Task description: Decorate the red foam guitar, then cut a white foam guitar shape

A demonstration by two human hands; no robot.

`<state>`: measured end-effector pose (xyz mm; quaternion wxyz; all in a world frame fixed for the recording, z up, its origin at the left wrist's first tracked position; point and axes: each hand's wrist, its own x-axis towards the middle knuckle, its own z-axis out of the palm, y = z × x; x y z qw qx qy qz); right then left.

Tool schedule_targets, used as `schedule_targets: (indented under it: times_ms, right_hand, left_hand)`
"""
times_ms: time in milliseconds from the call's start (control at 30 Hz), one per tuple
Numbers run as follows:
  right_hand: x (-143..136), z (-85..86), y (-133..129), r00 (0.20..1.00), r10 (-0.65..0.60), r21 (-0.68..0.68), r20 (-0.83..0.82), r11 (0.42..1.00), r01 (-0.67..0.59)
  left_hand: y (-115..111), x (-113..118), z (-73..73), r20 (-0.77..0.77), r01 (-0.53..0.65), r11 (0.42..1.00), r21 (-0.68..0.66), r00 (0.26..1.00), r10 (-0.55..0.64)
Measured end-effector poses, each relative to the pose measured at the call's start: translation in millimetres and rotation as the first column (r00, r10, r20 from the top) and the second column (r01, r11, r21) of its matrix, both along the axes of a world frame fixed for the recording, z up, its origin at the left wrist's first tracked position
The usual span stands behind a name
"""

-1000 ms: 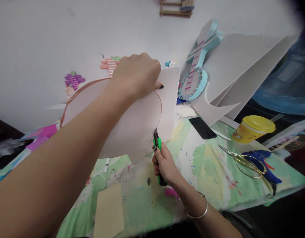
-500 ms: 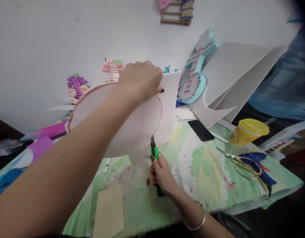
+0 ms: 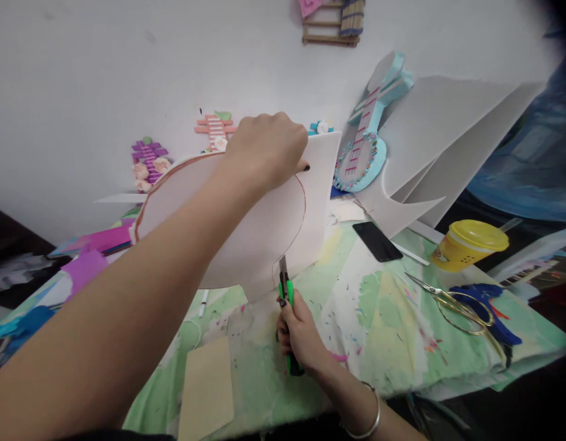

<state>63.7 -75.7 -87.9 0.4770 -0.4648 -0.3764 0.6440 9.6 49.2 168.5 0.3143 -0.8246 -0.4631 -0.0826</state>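
A white foam board [image 3: 250, 239] with a curved reddish outline stands upright on the table. My left hand [image 3: 267, 147] is closed over its top edge, with the thumb on the near face. Below, my right hand [image 3: 298, 327] is wrapped round a green and black utility knife [image 3: 285, 291]. The knife points upward, and its blade meets the board near the lower end of the drawn curve, beside a short pencil line. My left forearm hides part of the board.
On the covered table [image 3: 329, 294], a phone [image 3: 377, 241], gold-handled scissors [image 3: 452, 306] and a yellow cup [image 3: 469, 245] lie or stand at the right. A blue guitar model [image 3: 368, 141] leans behind. A beige card [image 3: 207, 389] lies in front.
The knife and my right hand have moved slightly down along the board. My left hand keeps its hold on the top edge. The whole view has shifted a little.
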Motion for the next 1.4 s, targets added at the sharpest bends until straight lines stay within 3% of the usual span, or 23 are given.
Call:
schedule_targets:
  times_ms: [167, 300, 467, 667, 800, 933, 1200, 1400]
  right_hand:
    - [1, -1.7, 1, 0.998, 0.031, -0.022, 0.052, 0.999, -0.03]
    - [7, 6.5, 1, 0.996, 0.061, -0.066, 0.06, 0.996, -0.057]
    - [9, 15.1, -1, 0.99, 0.099, -0.139, -0.1, 0.984, -0.112]
    - [9, 14.4, 11, 0.999, 0.034, -0.083, -0.021, 0.996, -0.036]
    - [16, 30.3, 22, 1.0, -0.004, -0.096, 0.01, 0.995, 0.005]
    - [18, 41.2, 24, 0.998, 0.03, -0.148, -0.057, 0.988, -0.038]
    - [3, 22.7, 13, 0.99, 0.012, -0.131, -0.139, 0.991, -0.03]
    - [-1, 20.5, 5, 0.974, 0.012, -0.145, -0.228, 0.988, -0.046]
  left_hand:
    - [0, 0, -1.4, -0.004, 0.008, 1.0, 0.004, 1.0, -0.007]
    - [1, 0, -1.3, 0.03, -0.003, 1.0, -0.005, 1.0, 0.003]
    - [2, 0, -0.5, 0.012, -0.01, 1.0, -0.001, 1.0, 0.01]
    - [0, 1, -0.9, 0.04, -0.049, 0.999, -0.021, 0.998, 0.05]
    - [-2, 2, -0.5, 0.078, -0.009, 0.998, -0.056, 0.997, 0.013]
    - [-3, 0, -0.7, 0.102, 0.027, 0.997, -0.066, 0.995, -0.02]
    - [-2, -1, -0.8, 0.096, 0.027, 0.999, -0.043, 0.995, -0.023]
    - [-3, -1, -1.0, 0.117, 0.027, 0.998, -0.063, 0.993, -0.019]
